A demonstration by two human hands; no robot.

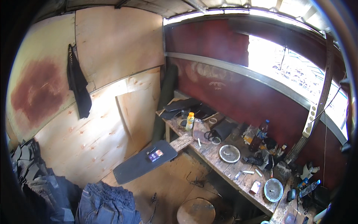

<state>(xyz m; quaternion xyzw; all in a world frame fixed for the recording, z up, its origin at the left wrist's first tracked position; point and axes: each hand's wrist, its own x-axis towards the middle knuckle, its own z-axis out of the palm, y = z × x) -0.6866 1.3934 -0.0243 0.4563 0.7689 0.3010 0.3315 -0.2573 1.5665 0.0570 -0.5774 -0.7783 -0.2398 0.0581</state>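
Note:
Neither of my hands shows in the head view. Dark blue trousers with a gathered elastic waist [108, 199] lie at the lower edge, beside a heap of dark folded cloth [52, 190]. Ahead, a long dark padded board [130, 168] juts from the corner of the wooden workbench [223, 170]. A small dark box with a printed picture [155, 155] rests on the board. On the bench stand a bottle with an orange cap [190, 121], a pale-rimmed round dish [229, 153] and a light blue bowl [273, 190] holding dark grey matter.
A round stool [196, 211] stands on the floor near loose cables [197, 182]. Plastic bottles [309, 188], bags and small clutter crowd the bench's right side. A white power strip [310, 120] is fixed to a slanted post. A black garment [78, 84] hangs on the plywood wall.

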